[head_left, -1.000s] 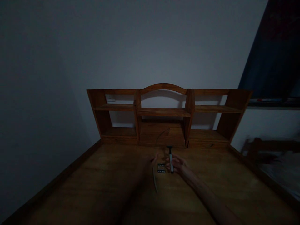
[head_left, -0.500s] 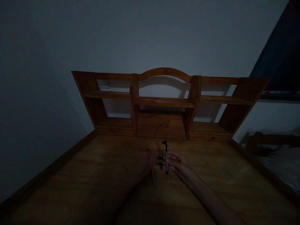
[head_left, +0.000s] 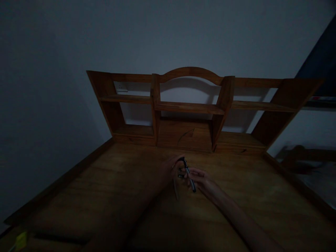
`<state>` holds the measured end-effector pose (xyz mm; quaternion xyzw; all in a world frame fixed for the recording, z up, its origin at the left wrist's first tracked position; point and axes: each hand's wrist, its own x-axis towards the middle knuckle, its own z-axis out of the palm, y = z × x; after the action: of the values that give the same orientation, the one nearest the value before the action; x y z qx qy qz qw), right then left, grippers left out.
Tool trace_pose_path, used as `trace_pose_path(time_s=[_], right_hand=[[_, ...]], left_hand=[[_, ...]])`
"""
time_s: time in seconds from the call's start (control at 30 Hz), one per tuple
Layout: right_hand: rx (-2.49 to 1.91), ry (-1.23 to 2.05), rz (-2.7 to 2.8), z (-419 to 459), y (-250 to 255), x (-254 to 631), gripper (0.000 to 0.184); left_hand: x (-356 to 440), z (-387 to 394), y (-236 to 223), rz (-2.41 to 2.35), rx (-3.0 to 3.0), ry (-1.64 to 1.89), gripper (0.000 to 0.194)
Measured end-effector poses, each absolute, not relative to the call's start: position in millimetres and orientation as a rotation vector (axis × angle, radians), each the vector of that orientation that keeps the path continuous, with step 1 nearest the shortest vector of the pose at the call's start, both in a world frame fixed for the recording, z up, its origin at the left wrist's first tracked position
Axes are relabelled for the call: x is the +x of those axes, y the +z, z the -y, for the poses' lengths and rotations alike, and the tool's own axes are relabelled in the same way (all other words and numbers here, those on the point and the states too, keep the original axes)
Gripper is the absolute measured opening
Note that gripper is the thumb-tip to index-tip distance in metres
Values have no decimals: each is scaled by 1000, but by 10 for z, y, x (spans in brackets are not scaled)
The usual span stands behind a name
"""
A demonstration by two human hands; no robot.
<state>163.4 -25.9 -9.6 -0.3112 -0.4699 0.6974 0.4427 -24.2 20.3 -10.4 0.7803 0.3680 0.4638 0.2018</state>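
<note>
My right hand (head_left: 201,177) is closed around the handle of a slim dark and silver razor (head_left: 189,176), its head up and tilted to the left. My left hand (head_left: 169,169) is dim and blurred, with its fingers curled right at the razor's head. I cannot make out whether these fingers grip the head or something else. Two small dark pieces with metallic glints (head_left: 181,176) show between the hands, partly hidden. A thin, pale curved strip (head_left: 176,190) runs down from beneath my left hand; its upper part is covered.
The wooden desk (head_left: 231,196) has a raised rim at its sides. Along its back stands a wooden shelf unit (head_left: 190,107) against the pale wall. A yellow object (head_left: 21,239) is at the lower left. Dark furniture (head_left: 309,155) lies beyond the right edge.
The razor has tilted, its head now leaning left toward my left hand. My left fingers have moved up to the razor's head. The view has shifted, bringing in the yellow object.
</note>
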Motion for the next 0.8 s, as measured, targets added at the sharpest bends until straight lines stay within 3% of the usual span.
trace_pose_path(time_s=[0.13,0.33,0.8], right_hand=[[-671,1825,1066,240,-108,1632,23],[-572,2070,929,219,-111,1657,41],[-508,2128,898,267,-60,1672,35]], left_hand=[[-255,-235,-167,-1002,2323,1306,33],[-201,-100,-97,-952,2560,1133,35],[-212,-1,21,-919,2625,1112,30]])
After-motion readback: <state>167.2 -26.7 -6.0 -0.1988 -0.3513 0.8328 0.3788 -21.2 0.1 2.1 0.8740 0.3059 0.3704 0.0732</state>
